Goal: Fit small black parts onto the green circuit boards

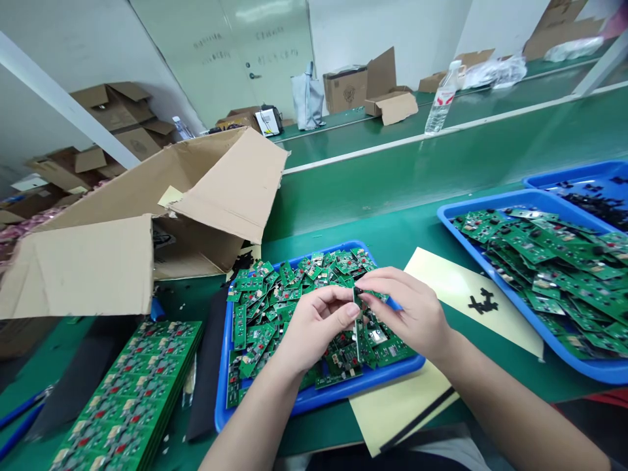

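Note:
My left hand (pixel 321 324) pinches a small green circuit board (pixel 357 333), which stands edge-on to me above the middle blue tray (pixel 222 392). At the board's upper end, the thumb and fingers of my right hand (pixel 409 311) close on a small black part (pixel 359 291), mostly hidden by the fingertips. Many loose circuit boards (pixel 265 340) fill the tray below. Beside my right forearm, several small black pieces (pixel 483 302) lie on a pale yellow sheet (pixel 441 281).
To the right sits a blue tray (pixel 608 373) heaped with boards, with another blue tray (pixel 549 180) of black parts behind. Stacked board panels (pixel 132 392) and blue-handled pliers (pixel 22 418) lie left. An open cardboard box (pixel 83 268) stands back left; a water bottle (pixel 441 101) stands on the ledge.

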A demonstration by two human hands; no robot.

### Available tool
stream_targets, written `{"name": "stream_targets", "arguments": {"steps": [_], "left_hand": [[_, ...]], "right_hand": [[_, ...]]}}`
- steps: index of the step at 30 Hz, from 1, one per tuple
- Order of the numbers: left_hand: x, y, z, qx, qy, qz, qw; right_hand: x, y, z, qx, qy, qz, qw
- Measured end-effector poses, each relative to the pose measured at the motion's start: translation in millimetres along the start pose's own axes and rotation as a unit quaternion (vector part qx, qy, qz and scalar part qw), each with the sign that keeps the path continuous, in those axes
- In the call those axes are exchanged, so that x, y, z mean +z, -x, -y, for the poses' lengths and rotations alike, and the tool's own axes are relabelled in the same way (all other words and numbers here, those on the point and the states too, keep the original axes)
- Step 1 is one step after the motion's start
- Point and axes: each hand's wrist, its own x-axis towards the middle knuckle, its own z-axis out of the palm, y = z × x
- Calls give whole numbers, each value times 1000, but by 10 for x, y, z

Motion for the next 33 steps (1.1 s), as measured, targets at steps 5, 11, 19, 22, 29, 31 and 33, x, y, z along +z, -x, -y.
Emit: {"name": "stream_targets", "arguments": {"steps": [5, 11, 19, 22, 29, 31, 33], "left_hand": [[8, -10, 14, -21, 5, -4, 1000], [-3, -20, 40, -47, 8, -21, 999], [0, -19, 65, -54, 35, 2, 998], [6, -19, 71, -53, 37, 18, 998], [25, -31, 127, -74, 55, 22, 995], [22, -42, 141, -66, 61, 14, 996], [9, -49, 144, -49, 60, 0, 997]], "right_hand": [[37, 29, -39, 11, 6, 2, 1000], [62, 25, -57, 51, -21, 6, 998], [31, 17, -84, 134, -70, 26, 988], [32, 22, -120, 138, -73, 57, 986], [84, 50, -292, 133, -18, 50, 990], [32, 39, -411, 152, 19, 28, 988], [-129, 14, -560, 184, 67, -8, 981]]}}
